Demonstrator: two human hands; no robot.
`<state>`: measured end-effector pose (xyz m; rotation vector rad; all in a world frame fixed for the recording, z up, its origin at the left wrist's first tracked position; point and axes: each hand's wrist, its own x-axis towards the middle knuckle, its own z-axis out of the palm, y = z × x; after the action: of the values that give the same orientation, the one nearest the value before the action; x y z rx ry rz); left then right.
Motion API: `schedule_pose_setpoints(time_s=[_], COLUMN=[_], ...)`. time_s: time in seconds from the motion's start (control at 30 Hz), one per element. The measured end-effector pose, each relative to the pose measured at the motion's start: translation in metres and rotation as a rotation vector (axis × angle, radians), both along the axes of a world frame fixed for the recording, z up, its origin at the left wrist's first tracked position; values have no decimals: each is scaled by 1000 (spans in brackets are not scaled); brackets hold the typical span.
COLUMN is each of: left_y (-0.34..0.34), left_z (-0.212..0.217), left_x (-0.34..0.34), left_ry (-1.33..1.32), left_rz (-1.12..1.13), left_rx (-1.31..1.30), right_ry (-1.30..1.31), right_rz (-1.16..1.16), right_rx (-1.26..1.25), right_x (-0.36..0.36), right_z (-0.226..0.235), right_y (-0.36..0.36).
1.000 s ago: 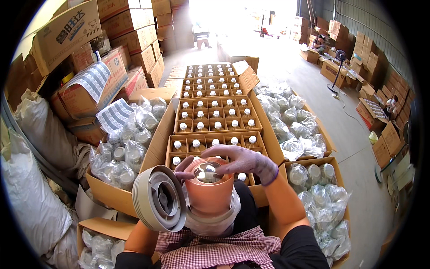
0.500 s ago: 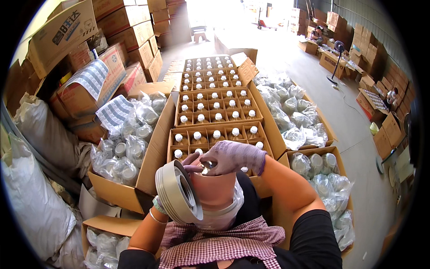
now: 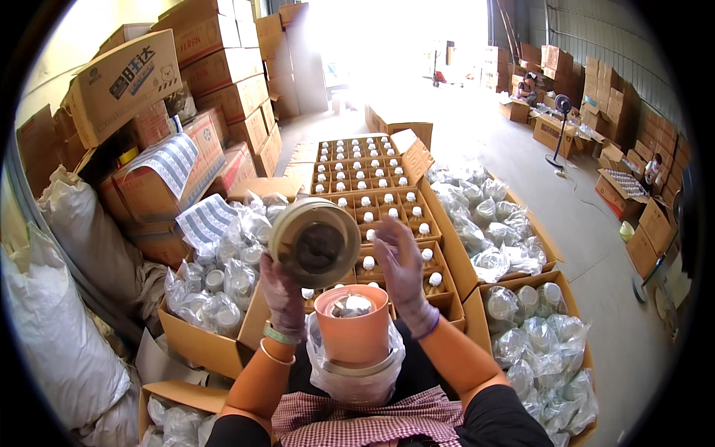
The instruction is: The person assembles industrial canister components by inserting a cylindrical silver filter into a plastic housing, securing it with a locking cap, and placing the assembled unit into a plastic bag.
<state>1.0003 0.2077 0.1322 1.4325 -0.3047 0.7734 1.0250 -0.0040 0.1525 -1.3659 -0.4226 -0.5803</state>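
Observation:
My left hand (image 3: 283, 294), in a thin pale glove, is closed on the edge of a large round beige plastic lid (image 3: 281, 238) and holds it up, its dark hollow facing me. Below, a pink-orange cylinder (image 3: 350, 333) stands upright at my lap, with clear plastic wrapped about its lower part. Shiny pieces (image 3: 351, 306), too small to name, lie in its top. My right hand (image 3: 402, 268), gloved too, is raised to the right of the cylinder, fingers apart and somewhat blurred, nothing seen in them. It hangs over white-capped bottles (image 3: 436, 279) in a divided carton.
More cartons of capped bottles (image 3: 357, 165) run away ahead. Open boxes of plastic-wrapped clear jars stand left (image 3: 223, 313) and right (image 3: 527, 302). Stacked cartons (image 3: 223, 59) and white sacks (image 3: 67, 343) line the left. A standing fan (image 3: 560, 127) and other people are farther right.
My left hand has raised the lid and turned its hollow toward me. My right hand has come away from the cylinder's top, moved right and opened. The view has tilted up somewhat.

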Motion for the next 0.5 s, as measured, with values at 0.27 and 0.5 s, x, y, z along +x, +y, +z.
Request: schedule_pose_setpoints(time_s=[0.27,0.5], left_y=[-62,-65], left_z=[38,46], left_x=[-29,-27], left_ry=[79,-547], left_rz=[-342,262], left_rx=[-242,702], right_ry=[-328,262], right_rz=[-284,368], right_rx=[-674,-178], right_x=[-26,-3], right_z=[39,20], right_y=[-5,-20])
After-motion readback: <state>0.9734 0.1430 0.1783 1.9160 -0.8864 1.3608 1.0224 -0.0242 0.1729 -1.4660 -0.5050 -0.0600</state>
